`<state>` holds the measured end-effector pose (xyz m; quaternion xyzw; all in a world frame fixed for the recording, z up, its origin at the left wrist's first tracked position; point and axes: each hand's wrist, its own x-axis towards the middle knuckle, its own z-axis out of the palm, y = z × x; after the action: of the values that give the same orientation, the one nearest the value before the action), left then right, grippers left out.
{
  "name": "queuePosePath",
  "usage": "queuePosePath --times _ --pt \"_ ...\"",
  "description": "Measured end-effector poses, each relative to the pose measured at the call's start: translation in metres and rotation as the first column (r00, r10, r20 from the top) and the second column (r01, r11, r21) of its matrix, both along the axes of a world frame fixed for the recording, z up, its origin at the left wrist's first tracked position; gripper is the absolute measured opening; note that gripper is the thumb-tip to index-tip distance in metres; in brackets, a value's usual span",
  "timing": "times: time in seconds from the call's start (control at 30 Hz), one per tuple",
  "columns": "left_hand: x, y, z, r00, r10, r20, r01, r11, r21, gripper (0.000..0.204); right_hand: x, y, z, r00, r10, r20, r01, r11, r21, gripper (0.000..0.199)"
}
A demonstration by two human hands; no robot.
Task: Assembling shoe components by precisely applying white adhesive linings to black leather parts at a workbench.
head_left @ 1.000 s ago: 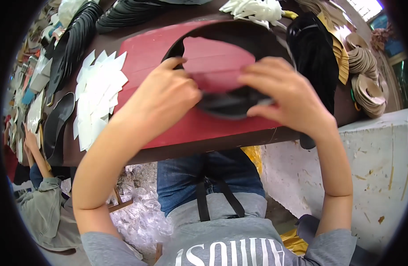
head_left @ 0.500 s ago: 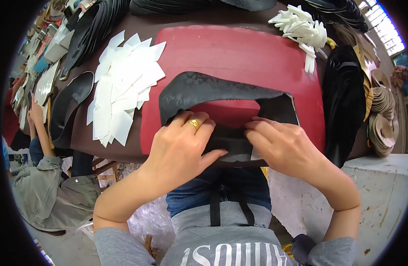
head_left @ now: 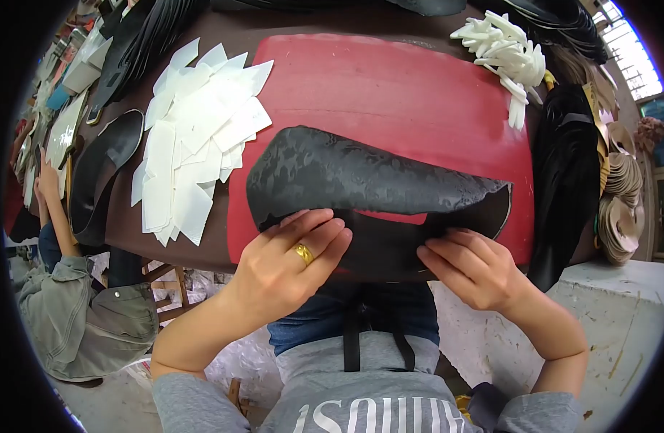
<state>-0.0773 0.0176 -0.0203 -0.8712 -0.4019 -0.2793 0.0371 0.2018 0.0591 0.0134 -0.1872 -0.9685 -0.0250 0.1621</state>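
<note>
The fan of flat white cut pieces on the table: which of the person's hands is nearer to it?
Left. The left hand grips the black patterned fabric piece just right of the fan of white cut pieces; the right hand holds the fabric's far side.

We see no packages, labels, signs or screens anywhere on or around the worktable (head_left: pixel 202 245) here.
</note>
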Motion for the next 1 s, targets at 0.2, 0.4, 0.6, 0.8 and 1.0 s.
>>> queuePosePath --times 0.2,0.4,0.6,0.8,1.0 --pt "-0.001 -0.016 0.019 0.99 0.03 -0.138 -0.055 0.982 -0.183 0.042 0.009 -0.009 -0.008 0.995 -0.035 0.093 0.046 0.991 -0.127 0.038" --pt "-0.007 -0.028 0.024 0.949 0.099 -0.3 -0.148 0.978 -0.146 0.037 -0.004 -0.022 -0.012 0.99 -0.065 0.124 0.088 0.978 -0.19 0.059" --pt "-0.001 -0.028 0.027 0.94 0.11 -0.324 -0.12 0.993 -0.012 0.039 -0.073 -0.012 0.01 0.918 -0.188 0.35 0.291 0.918 -0.27 0.071" --pt "0.023 -0.026 0.028 0.955 0.082 -0.285 -0.077 0.997 0.031 0.036 -0.033 -0.051 -0.015 0.974 -0.182 0.136 0.205 0.961 -0.186 0.07" --pt "0.049 -0.013 0.017 0.975 -0.024 -0.22 0.027 1.0 0.01 0.032 0.046 -0.024 -0.009 0.807 -0.529 0.262 0.539 0.841 0.039 0.07"
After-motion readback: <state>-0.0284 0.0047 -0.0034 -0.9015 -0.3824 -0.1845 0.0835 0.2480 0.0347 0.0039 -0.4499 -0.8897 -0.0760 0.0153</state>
